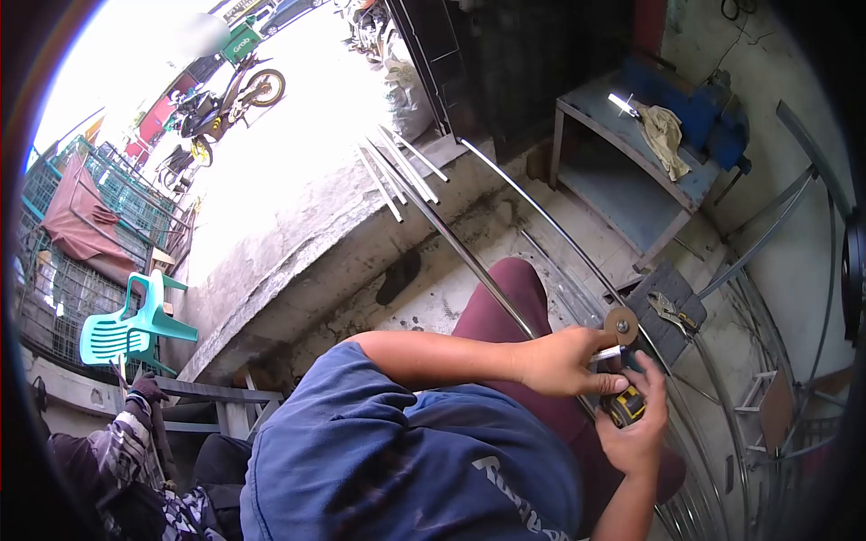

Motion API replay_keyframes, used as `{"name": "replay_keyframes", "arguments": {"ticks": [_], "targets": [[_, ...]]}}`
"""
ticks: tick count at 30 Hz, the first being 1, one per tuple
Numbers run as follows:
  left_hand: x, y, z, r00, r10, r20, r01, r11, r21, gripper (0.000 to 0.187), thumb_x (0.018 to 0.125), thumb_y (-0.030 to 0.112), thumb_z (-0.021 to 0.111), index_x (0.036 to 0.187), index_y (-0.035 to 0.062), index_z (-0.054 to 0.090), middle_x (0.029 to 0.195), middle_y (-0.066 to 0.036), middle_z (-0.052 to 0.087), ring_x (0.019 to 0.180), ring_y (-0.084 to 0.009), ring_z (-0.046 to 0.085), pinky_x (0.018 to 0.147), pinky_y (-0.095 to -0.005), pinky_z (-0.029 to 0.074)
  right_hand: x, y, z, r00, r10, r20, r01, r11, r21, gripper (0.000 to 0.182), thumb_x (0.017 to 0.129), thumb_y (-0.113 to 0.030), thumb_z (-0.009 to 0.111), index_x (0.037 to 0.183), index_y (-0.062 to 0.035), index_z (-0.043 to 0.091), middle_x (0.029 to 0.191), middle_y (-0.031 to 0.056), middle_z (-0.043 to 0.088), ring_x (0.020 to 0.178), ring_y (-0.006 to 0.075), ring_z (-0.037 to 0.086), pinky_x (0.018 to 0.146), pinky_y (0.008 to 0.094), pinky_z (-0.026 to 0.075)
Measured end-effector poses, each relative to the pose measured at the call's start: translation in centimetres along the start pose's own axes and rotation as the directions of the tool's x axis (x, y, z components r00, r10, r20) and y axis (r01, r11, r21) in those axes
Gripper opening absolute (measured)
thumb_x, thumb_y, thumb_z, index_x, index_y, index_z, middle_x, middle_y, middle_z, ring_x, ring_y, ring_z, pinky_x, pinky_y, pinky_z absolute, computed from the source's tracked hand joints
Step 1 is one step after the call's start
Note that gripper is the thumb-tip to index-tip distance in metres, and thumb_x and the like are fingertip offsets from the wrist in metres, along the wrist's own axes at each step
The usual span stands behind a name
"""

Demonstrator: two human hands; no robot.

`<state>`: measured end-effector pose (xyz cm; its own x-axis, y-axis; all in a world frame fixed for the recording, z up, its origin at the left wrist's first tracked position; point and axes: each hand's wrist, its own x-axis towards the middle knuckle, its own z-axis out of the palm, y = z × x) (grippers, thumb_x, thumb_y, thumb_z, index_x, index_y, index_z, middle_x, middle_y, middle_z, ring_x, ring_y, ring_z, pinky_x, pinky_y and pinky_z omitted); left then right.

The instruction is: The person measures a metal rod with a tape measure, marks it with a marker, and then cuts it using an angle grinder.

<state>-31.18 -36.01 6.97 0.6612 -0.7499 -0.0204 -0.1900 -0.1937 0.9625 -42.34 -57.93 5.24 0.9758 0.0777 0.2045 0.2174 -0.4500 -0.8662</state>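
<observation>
My right hand (635, 433) is wrapped round a yellow and black tape measure (626, 407). My left hand (561, 362) is closed beside it, its thumb reaching the tape's case. A short whitish strip (605, 354) shows at the left fingers; its kind cannot be made out. A long shiny metal tube (469, 263) runs under my left hand and across my lap. Just beyond the fingers is a round brown cutting disc (621, 323) on a tool partly hidden by my hands.
Locking pliers (669, 311) lie on a dark block. A metal workbench (591, 113) carries a blue vise (722, 122) and a rag (663, 140). Several tubes stick out over the concrete ledge (298, 261). A turquoise chair (135, 320) and another person's gloved hand (147, 389) are at left.
</observation>
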Motion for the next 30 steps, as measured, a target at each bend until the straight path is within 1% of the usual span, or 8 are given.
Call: {"name": "replay_keyframes", "arguments": {"ticks": [9,14,15,16,18,21,27,30], "targets": [[-1.1,-1.9,-0.6,0.983,-0.151,0.106,0.142,0.986,0.086,0.048,0.098,0.034,0.089,0.12,-0.0029,0.067,0.102,-0.019,0.078,0.098,-0.0306,0.078,0.086,-0.0426,0.059,0.0,-2.2,1.8,0.977,-0.121,0.178,0.189,0.877,-0.441,0.075,0.1,-0.028,0.075,0.162,0.0016,0.043,0.126,0.0271,0.06,0.112,0.0521,0.059,0.1,0.0619,0.05],[-2.0,-4.1,-6.2,0.992,0.04,-0.123,-0.055,0.991,-0.124,0.031,0.101,0.024,0.084,0.116,0.0027,0.067,0.093,-0.001,0.066,0.083,-0.0123,0.063,0.074,-0.033,0.052,-0.5,-0.5,-1.2,0.938,0.191,0.291,-0.081,0.933,-0.35,0.06,0.098,-0.018,0.072,0.151,-0.0001,0.051,0.13,0.0253,0.057,0.118,0.0512,0.061,0.102,0.0573,0.052],[-3.2,0.4,-9.9,0.931,-0.354,-0.09,0.321,0.91,-0.264,0.026,0.105,0.02,0.08,0.121,0.005,0.065,0.102,-0.004,0.069,0.072,-0.0088,0.06,0.062,-0.0289,0.05,-1.2,0.7,-2.6,0.918,0.246,0.311,-0.139,0.934,-0.328,0.056,0.098,-0.015,0.071,0.149,-0.0014,0.053,0.131,0.0254,0.057,0.12,0.0502,0.062,0.103,0.0554,0.052],[-4.5,-1.3,-16.4,0.94,-0.28,-0.194,0.077,0.729,-0.681,0.025,0.108,0.012,0.074,0.128,0.0078,0.06,0.112,-0.009,0.073,0.062,-0.0051,0.054,0.051,-0.0241,0.043,-2.2,2.4,-4.5,0.91,0.287,0.301,-0.167,0.915,-0.368,0.052,0.097,-0.012,0.071,0.146,-0.0011,0.056,0.129,0.0255,0.06,0.119,0.0497,0.063,0.102,0.0547,0.053],[-6.7,-2.6,-23.4,0.896,-0.167,-0.411,-0.167,0.732,-0.661,0.034,0.108,0.006,0.071,0.137,0.0095,0.055,0.127,-0.012,0.073,0.059,-0.0034,0.049,0.048,-0.0198,0.038,-4.9,6.2,-8.1,0.865,0.419,0.275,-0.291,0.867,-0.405,0.04,0.094,-0.007,0.071,0.133,0.0012,0.064,0.121,0.0249,0.066,0.114,0.0478,0.067,0.099,0.0524,0.055],[-9.6,-5.1,-32.3,0.703,-0.142,-0.697,-0.389,0.744,-0.544,0.023,0.114,0.016,0.07,0.132,0.0054,0.062,0.097,-0.002,0.067,0.059,-0.0038,0.045,0.048,-0.0215,0.033,-8.5,11.4,-11.6,0.706,0.68,0.2,-0.601,0.724,-0.339,0.014,0.093,0.0,0.068,0.104,0.0081,0.071,0.092,0.021,0.07,0.088,0.0343,0.071,0.081,0.0433,0.054],[-9.5,-7.4,-27.7,0.218,-0.488,-0.845,0.172,0.872,-0.459,0.042,0.113,0.042,0.073,0.115,0.0002,0.077,0.072,0.001,0.06,0.053,-0.0075,0.043,0.047,-0.0276,0.038,-10.2,8.1,-7.8,0.882,0.452,-0.135,-0.457,0.746,-0.485,0.012,0.091,0.0,0.077,0.102,0.0058,0.077,0.1,0.021,0.073,0.096,0.0449,0.072,0.087,0.0487,0.055],[-8.3,-6.8,-20.8,0.335,-0.481,-0.81,0.448,0.838,-0.312,0.049,0.11,0.049,0.074,0.107,0.0001,0.075,0.076,-0.006,0.069,0.057,-0.0104,0.054,0.05,-0.0316,0.045,-8.6,4.1,-3.6,0.888,0.403,-0.221,-0.458,0.739,-0.493,0.013,0.094,0.001,0.074,0.106,0.0048,0.076,0.104,0.0214,0.07,0.099,0.0456,0.071,0.087,0.0525,0.054]]}}
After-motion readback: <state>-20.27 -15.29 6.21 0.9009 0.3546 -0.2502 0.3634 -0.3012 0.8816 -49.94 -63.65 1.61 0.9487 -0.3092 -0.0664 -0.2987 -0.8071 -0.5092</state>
